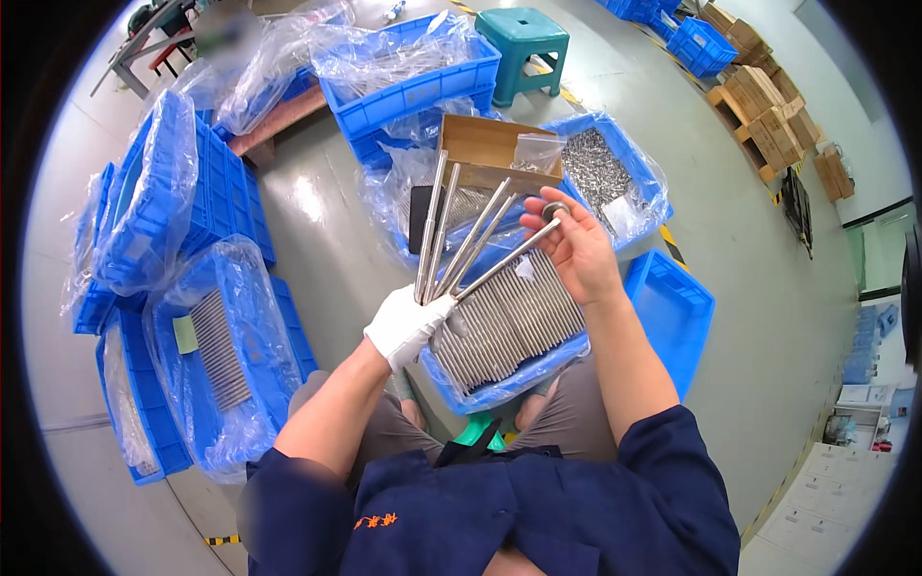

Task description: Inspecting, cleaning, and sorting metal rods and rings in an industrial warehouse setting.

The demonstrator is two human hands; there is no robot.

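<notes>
My left hand [408,326], in a white glove, is closed around the lower ends of several slim metal tubes [430,230], which fan out upward and to the right. One tube [509,257] leans toward my bare right hand [583,252]. Between the right fingers is a small dark round piece [552,209], close to that tube's tip; whether the two touch I cannot tell. Beneath both hands, a blue crate [480,394] lined with plastic film holds rows of similar metal tubes [514,322]. A scrap of white paper or film [525,269] lies on the rows.
Behind the tubes stand an open cardboard box [475,139] and a flat black object [420,216]. A blue crate of small metal parts [663,206] is at right, above another blue crate [691,322]. Film-covered crates [254,216] stack at left. A green stool [523,29] stands farther off.
</notes>
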